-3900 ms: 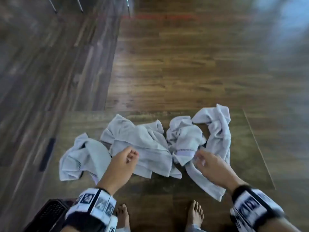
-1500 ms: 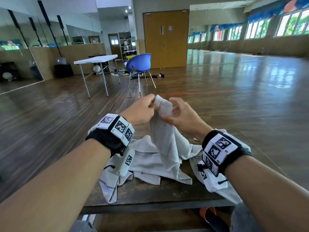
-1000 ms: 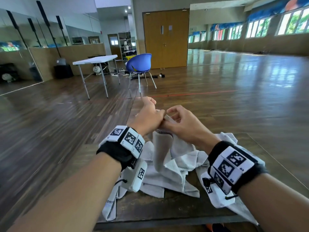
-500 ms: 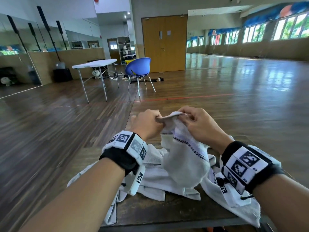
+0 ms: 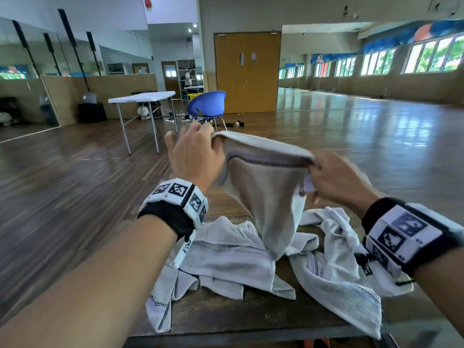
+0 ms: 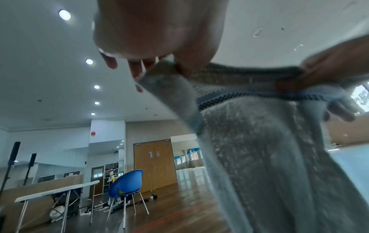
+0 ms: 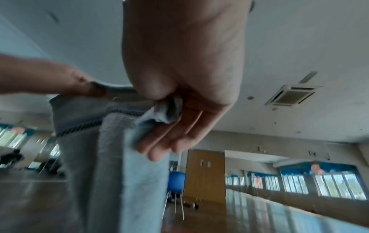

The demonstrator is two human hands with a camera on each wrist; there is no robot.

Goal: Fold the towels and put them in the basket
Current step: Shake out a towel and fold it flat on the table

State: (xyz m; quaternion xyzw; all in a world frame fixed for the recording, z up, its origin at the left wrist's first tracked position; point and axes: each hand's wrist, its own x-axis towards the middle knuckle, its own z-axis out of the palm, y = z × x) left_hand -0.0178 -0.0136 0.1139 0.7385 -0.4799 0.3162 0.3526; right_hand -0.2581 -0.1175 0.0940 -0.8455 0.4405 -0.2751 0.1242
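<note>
Head view: blue chair (image 5: 207, 106) (white table (image 5: 141, 96) beside) beyond lifted towel (image 5: 266, 187).

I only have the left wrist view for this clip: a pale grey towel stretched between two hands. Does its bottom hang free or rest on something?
Observer: In the head view the pale grey towel hangs from the left hand and the right hand, and its lower tip reaches a heap of crumpled pale towels.
Operator: What is under that heap?
Observer: A dark wooden table. One towel droops over its near edge.
Operator: What is the right grip like?
Observer: In the right wrist view, the thumb and fingers pinch a bunched corner.
</note>
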